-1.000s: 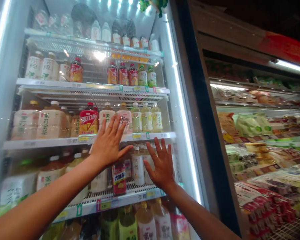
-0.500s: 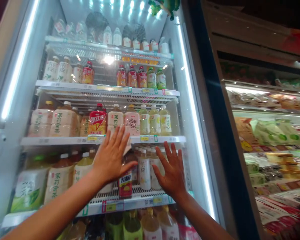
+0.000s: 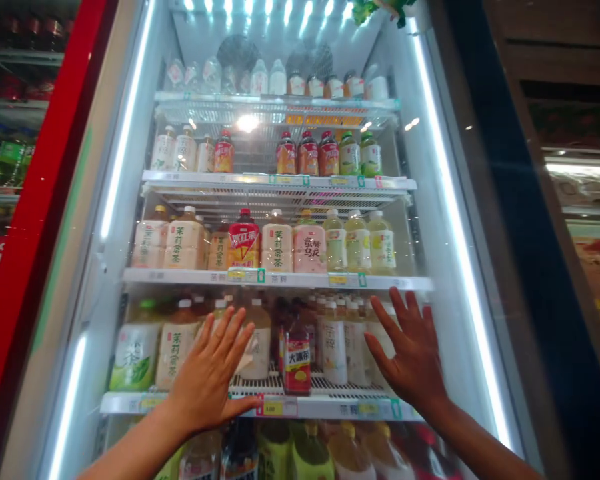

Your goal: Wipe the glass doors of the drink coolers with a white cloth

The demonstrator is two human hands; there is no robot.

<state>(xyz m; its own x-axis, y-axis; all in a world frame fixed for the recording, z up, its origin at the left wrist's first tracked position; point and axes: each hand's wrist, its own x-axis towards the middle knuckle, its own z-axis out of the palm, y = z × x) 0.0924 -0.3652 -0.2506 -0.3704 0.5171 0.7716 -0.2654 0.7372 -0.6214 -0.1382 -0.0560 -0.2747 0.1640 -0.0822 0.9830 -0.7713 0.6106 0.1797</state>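
Both hands are raised, palms toward a lit drinks fridge (image 3: 140, 273). My left hand (image 3: 205, 377) is open, fingers stretched upward and thumb pointing right, in front of the lower shelf's bottles. My right hand (image 3: 409, 357) is also open, its fingers spread, before the right end of that shelf. Neither holds anything. Small light reflections suggest glass in front of the bottles; whether either hand touches it I cannot tell. Between the hands stand a dark red iced tea bottle (image 3: 298, 363) and white-labelled bottles (image 3: 334, 347). A green-and-white bottle (image 3: 135, 357) stands left of my left hand.
Higher shelves hold a red-labelled tea bottle (image 3: 244, 243), a pink-labelled bottle (image 3: 310, 248) and several smaller bottles. More bottles (image 3: 310, 457) stand below. A red-framed drinks cooler (image 3: 45, 207) is at left. Past a dark pillar (image 3: 525, 220), shelves with packaged goods (image 3: 597, 273) show at right.
The view has swung left, bringing the red-framed cooler in. My left hand has dropped relative to the shelves, uncovering the dark red bottle. My hands are farther apart and both stay open.
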